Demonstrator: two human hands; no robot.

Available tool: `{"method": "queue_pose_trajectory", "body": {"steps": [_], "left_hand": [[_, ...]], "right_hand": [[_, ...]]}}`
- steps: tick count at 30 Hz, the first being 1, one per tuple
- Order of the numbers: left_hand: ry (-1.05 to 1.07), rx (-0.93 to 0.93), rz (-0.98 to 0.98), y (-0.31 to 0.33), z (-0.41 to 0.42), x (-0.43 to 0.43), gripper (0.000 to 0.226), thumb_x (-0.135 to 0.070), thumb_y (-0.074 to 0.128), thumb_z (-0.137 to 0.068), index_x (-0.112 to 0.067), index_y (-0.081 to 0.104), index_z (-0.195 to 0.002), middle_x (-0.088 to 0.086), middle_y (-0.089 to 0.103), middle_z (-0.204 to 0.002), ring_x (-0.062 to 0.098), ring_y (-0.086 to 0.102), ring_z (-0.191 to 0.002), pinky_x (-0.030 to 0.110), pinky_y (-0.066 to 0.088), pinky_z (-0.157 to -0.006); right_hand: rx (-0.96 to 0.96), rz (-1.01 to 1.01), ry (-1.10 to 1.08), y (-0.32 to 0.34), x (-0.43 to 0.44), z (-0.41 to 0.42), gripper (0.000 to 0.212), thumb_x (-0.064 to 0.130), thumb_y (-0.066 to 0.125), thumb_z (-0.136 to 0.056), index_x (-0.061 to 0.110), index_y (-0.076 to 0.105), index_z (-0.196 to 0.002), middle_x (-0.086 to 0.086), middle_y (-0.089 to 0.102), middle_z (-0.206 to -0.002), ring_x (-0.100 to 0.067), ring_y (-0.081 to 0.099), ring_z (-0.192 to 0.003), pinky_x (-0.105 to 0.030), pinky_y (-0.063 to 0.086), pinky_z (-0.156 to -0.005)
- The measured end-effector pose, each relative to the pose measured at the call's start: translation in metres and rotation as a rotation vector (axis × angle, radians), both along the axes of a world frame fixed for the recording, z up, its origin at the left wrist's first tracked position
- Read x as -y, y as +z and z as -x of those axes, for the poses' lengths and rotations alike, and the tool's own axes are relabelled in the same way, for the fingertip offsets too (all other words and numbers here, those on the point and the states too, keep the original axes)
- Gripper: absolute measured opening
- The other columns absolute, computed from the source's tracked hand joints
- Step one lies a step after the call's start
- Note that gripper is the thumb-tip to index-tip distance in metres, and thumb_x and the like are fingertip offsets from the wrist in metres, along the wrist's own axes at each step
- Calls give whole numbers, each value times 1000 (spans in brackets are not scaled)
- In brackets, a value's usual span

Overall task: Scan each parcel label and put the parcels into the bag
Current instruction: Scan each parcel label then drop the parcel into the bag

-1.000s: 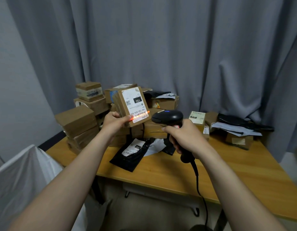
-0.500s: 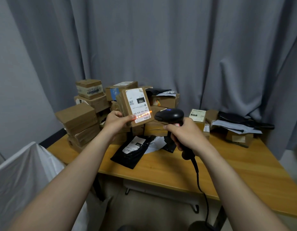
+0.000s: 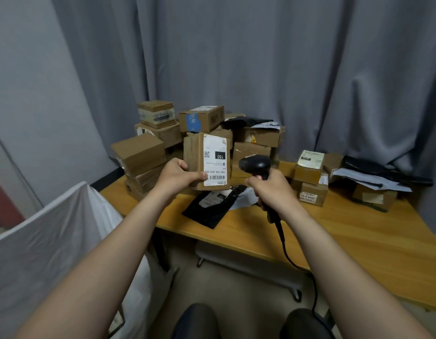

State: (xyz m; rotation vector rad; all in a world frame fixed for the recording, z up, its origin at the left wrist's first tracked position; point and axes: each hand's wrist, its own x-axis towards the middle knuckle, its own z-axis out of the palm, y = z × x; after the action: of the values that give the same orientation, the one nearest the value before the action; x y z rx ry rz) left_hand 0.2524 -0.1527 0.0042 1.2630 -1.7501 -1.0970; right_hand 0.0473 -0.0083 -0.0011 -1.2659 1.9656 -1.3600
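My left hand point(image 3: 179, 176) grips a brown cardboard parcel point(image 3: 193, 152) by its lower left edge and holds it upright above the table, its white label point(image 3: 215, 159) with a barcode turned towards me. My right hand point(image 3: 273, 189) holds a black handheld scanner point(image 3: 255, 163) by the handle, its head just right of the parcel. No red beam shows on the label. A large white bag point(image 3: 48, 245) stands open at the lower left, beside the table.
A wooden table point(image 3: 346, 236) carries a stack of cardboard boxes point(image 3: 148, 148) at the back left, more boxes point(image 3: 309, 177) and black mailers point(image 3: 383, 172) at the right, and a flat black mailer point(image 3: 207, 206) near the front edge. Grey curtains hang behind. The scanner cable point(image 3: 292, 260) trails down to the floor.
The red scan line on the label has gone out. The parcel has turned more upright and square to me, and the view has dropped lower.
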Motion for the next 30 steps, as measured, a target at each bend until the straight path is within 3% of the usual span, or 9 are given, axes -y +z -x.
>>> {"method": "queue_pose_trajectory", "body": {"steps": [4,7,11,17,22,24,26,28,30], "left_hand": [[67,39,1,-8,-38,-13,56,-18,93,-73,-16,42,-97,8,70,-97,12,71,-62,24,55,-53],[135,114,-5,-12,-71,-22,74,-43,97,-48,-19,43,-93,9,69,-104,25,74,-85,48,63,-75],[227,202,-7,-19,-114,-37,65,-29,98,-61,-23,39,-87,2,63,-98,18,69,-82,39,58,-66],[334,370,-68,-29,-178,-53,68,-35,97,-48,-19,48,-92,6,69,-95,26,73,-83,50,62,-79],[380,619,-91,-37,-220,-67,30,-23,91,-63,-11,67,-77,7,70,-76,22,70,-75,33,52,-59],[427,693,-122,-50,-240,-69,26,-23,90,-66,-14,69,-77,6,72,-81,22,70,-77,34,55,-66],[469,782,-159,-65,-257,-71,30,-28,88,-67,-16,72,-88,7,72,-94,25,69,-85,42,60,-80],[507,896,-213,-82,-268,-70,56,-32,86,-69,-15,67,-118,10,66,-114,32,66,-101,48,57,-92],[537,959,-274,-97,-271,-69,88,-29,83,-75,-7,40,-149,17,53,-135,40,56,-123,52,49,-104]], "right_hand": [[13,-14,32,-12,15,-28,10,21,66,-96,16,63,-87,-5,56,-62,-18,56,-49,-36,49,-56],[-10,-32,67,-22,29,-53,8,22,66,-93,17,64,-88,-5,60,-66,-25,61,-60,-41,50,-62],[-12,-75,129,-34,46,-88,7,23,65,-94,18,62,-92,-4,62,-65,-24,62,-55,-37,51,-56],[-19,-141,198,-53,62,-133,15,36,63,-88,22,63,-93,-4,67,-79,-35,69,-80,-49,59,-77],[4,-153,274,-59,65,-159,12,36,64,-86,25,58,-89,-1,58,-74,-31,60,-76,-40,49,-71],[6,-159,285,-60,65,-163,15,36,64,-86,24,60,-92,-3,59,-76,-31,61,-74,-42,51,-70],[0,-157,294,-60,64,-165,18,37,64,-84,22,61,-93,-4,61,-76,-32,63,-72,-45,54,-70],[-2,-151,300,-61,64,-165,18,37,64,-83,22,59,-91,-5,60,-74,-33,63,-71,-46,53,-69],[7,-147,311,-62,63,-166,15,33,65,-87,21,59,-90,-6,59,-73,-31,62,-66,-45,51,-67]]}}
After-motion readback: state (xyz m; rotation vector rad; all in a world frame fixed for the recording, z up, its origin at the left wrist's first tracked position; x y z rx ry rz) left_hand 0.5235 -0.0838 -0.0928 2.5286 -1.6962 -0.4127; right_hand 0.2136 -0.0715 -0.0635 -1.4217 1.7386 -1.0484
